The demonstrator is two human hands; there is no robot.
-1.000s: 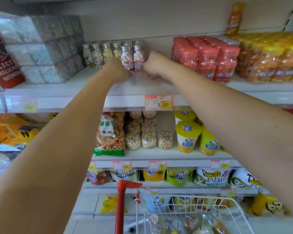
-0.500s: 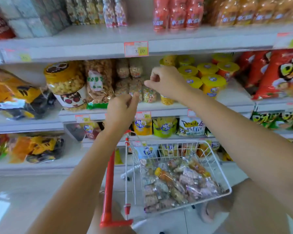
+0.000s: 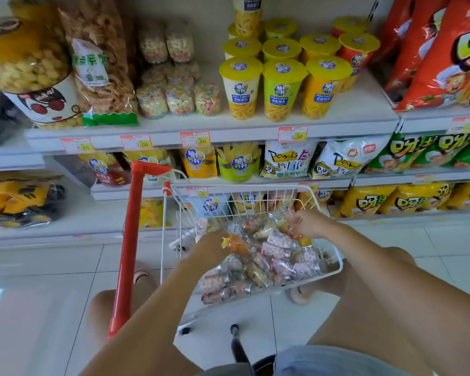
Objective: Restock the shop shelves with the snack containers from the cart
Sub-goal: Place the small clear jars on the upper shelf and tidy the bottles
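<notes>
Head view, left to right: the red cart handle (image 3: 129, 245) rises beside the white wire cart (image 3: 334, 256), whose basket holds the heap of snack containers (image 3: 269, 256), most too blurred to tell apart. The left hand (image 3: 212, 244) reaches into the heap, fingers hidden among the containers, so its grip cannot be judged. The right hand (image 3: 308, 222) is curled over containers at the basket's far side; whether it actually clasps one is unclear, and the shelves (image 3: 228, 131) behind run out of frame.

cart (image 3: 334, 270) top open | snack containers (image 3: 269, 253) packed | shelf fronts full
</notes>
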